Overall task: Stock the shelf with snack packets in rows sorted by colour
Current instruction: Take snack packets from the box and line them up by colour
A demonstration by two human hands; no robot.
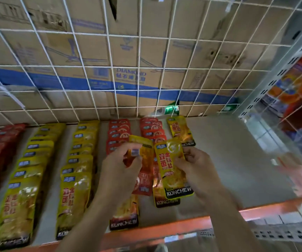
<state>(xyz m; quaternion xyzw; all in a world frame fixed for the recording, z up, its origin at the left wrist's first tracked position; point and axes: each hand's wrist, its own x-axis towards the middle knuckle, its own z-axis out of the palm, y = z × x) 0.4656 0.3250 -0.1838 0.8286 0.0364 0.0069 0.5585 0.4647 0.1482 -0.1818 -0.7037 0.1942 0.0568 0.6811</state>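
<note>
Above the orange shelf rail (164, 228), right hand (195, 166) pinches a yellow snack packet (170, 166) by its edge, left hand (122, 166) grips a mixed bundle (144, 171) — probably light, floppy, slick foil — take by seams.

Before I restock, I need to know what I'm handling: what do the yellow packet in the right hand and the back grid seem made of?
Yellow packet: likely glossy plastic or foil film; it shows glare and creases. Back grid: probably metal wire, white-coated; thin rods crossing in squares.

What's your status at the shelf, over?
Left hand grips mixed packets. Right hand pinches yellow packet. Rightmost row: one yellow so far. Nothing in the way.
</note>
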